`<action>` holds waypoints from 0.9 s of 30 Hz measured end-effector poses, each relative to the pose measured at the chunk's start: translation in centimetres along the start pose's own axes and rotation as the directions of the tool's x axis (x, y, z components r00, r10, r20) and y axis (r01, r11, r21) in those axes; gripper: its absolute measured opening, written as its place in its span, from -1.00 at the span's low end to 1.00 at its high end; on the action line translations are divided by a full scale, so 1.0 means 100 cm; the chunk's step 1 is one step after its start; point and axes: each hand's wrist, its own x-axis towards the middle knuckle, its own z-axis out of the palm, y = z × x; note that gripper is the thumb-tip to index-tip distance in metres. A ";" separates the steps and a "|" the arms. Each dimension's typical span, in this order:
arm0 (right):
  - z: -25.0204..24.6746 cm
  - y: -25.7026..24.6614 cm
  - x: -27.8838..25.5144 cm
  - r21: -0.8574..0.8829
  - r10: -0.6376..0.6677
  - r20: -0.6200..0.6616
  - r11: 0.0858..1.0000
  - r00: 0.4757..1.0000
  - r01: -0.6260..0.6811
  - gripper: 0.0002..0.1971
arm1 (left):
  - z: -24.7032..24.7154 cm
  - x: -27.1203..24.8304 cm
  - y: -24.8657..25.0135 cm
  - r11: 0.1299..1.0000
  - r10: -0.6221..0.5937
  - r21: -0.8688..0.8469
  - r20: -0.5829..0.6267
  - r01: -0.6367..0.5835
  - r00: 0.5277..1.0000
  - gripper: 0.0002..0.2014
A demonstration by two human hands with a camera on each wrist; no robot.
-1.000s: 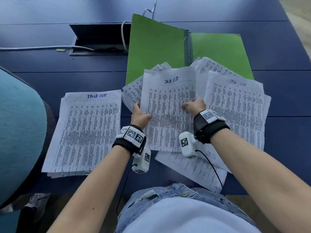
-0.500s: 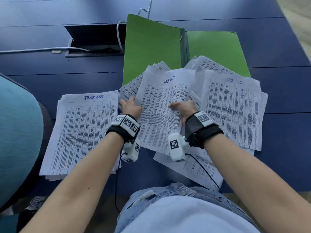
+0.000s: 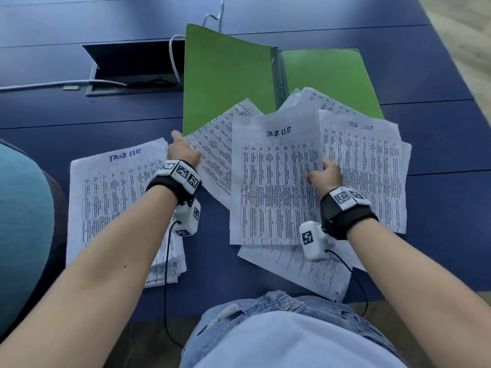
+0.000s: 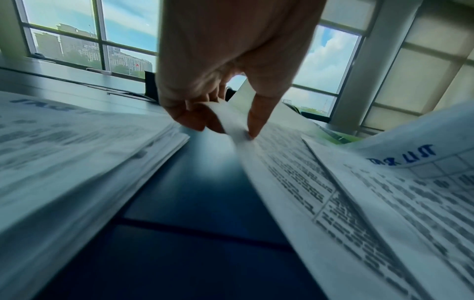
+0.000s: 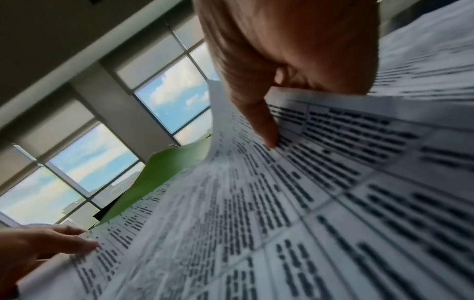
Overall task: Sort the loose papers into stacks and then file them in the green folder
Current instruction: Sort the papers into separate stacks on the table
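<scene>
The green folder (image 3: 228, 83) lies open at the far middle of the blue table. A squared stack of "TASK LIST" papers (image 3: 111, 197) sits at the left. Loose printed sheets fan out below the folder. My left hand (image 3: 183, 152) pinches the left edge of a tilted loose sheet (image 3: 215, 155); the left wrist view shows that edge (image 4: 232, 125) curled between thumb and fingers of the left hand (image 4: 225, 130). My right hand (image 3: 325, 173) grips the right edge of the top middle sheet (image 3: 273, 187), with the thumb (image 5: 269, 138) pressed on its printed face (image 5: 256, 203).
More loose sheets lie at the right (image 3: 364, 166) and under my right wrist near the table's front edge (image 3: 300, 266). An open cable hatch (image 3: 132, 67) with white cables sits left of the folder. A teal chair (image 3: 21, 224) stands at the left.
My left hand left the middle sheet and moved left to the tilted sheet's edge. My right hand slid to the middle sheet's right edge, and that sheet now lies straight.
</scene>
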 end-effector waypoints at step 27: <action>0.006 0.013 0.004 0.687 0.033 0.372 0.663 0.928 -0.299 -0.86 | 0.019 -0.045 -0.051 0.575 0.023 -0.798 0.235 0.180 0.972 -0.74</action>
